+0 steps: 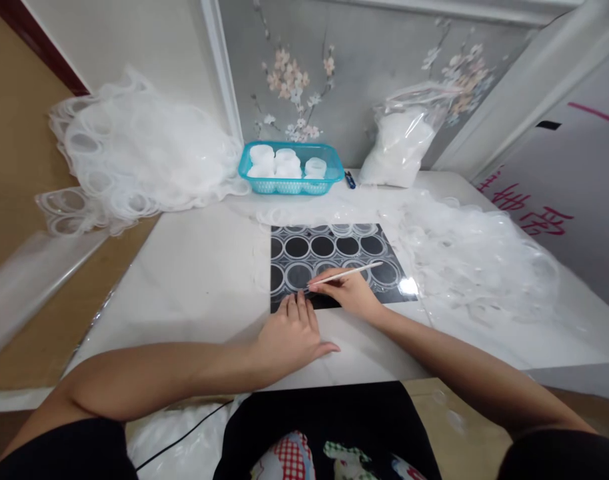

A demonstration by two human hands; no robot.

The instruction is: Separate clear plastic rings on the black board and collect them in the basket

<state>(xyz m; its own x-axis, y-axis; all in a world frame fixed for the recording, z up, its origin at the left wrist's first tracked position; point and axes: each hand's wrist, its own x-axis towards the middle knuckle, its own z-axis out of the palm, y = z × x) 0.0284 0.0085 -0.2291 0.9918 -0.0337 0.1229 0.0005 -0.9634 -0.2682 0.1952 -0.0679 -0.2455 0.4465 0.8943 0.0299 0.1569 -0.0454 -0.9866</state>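
A thin white stick [357, 270], like a slim pen or tool, is pinched in my right hand [352, 291], its lower tip close to a ring on the sheet. Beneath lies a black board [404, 281] on the table. Over it rests a clear plastic sheet [310, 261] with rows of round cut-outs. My left hand [293, 330] lies flat, fingers stretched out, the fingertips pressing on the near edge of the sheet and board. Part of the sheet is hidden under my right hand.
At the back stands a blue basket [293, 187] holding several white round pieces. A large heap of clear ringed sheets [154, 147] is at the left, another heap [484, 260] at the right. A filled plastic bag [397, 147] and a small dark blue cutter [350, 180] sit behind.
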